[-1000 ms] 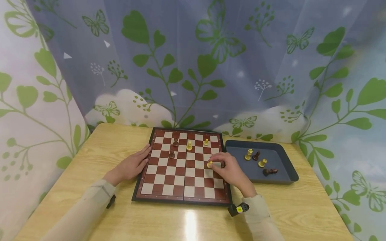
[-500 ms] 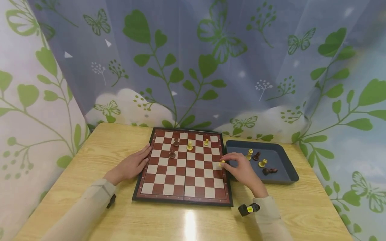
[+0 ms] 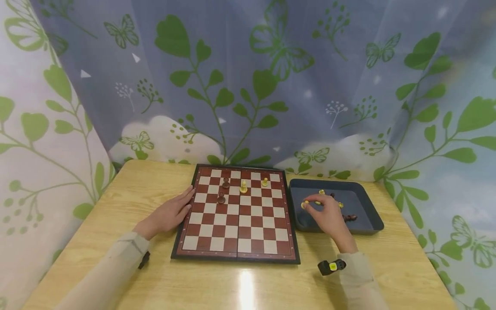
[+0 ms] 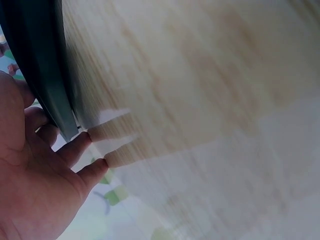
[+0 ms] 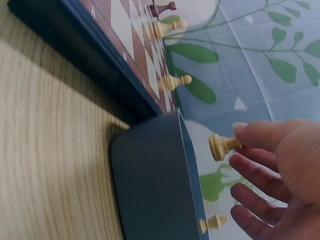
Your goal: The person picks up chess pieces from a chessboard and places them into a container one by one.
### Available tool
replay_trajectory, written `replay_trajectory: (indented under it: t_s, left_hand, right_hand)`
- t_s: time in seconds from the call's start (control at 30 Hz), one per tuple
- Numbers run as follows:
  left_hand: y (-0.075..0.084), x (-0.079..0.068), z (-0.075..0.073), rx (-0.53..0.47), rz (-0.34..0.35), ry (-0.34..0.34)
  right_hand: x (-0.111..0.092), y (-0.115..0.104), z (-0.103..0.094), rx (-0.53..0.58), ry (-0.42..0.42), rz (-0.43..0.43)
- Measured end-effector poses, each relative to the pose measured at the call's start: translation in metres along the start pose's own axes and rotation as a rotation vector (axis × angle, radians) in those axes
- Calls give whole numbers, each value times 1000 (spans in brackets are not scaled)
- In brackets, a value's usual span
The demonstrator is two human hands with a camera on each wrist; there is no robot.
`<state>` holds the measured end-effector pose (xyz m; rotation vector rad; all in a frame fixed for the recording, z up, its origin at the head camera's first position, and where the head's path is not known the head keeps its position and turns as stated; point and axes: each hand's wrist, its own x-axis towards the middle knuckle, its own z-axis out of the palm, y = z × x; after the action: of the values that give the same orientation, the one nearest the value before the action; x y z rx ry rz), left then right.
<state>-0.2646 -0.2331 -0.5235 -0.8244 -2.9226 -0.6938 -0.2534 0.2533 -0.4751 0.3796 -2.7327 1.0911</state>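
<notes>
My right hand pinches a cream-yellow chess piece between thumb and fingertips, over the left part of the dark grey tray. Its top is hidden by the fingers. In the right wrist view its wide base points away from the hand. My left hand rests with extended fingers against the left edge of the chessboard. On the board stand a yellow chess piece, a yellow pawn and two dark brown pieces, one dark piece behind the other dark piece.
The tray, right of the board, holds several pieces, among them a yellow piece and a dark brown piece lying down; my right hand partly covers them. The wooden table meets a patterned curtain at the back.
My right hand has carried the yellow chess piece from the right side of the board rightward, past its edge and over the tray. The left hand has stayed in place.
</notes>
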Motion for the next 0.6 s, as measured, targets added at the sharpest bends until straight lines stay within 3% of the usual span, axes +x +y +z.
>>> replay_trajectory:
  t_s: [0.4,0.6]
  left_hand:
    - [0,2,1,8,4,5]
    - [2,4,0,4,6,11]
  right_hand:
    - [1,19,-15,-9,45,65]
    - [3,25,-21,-65,71,73]
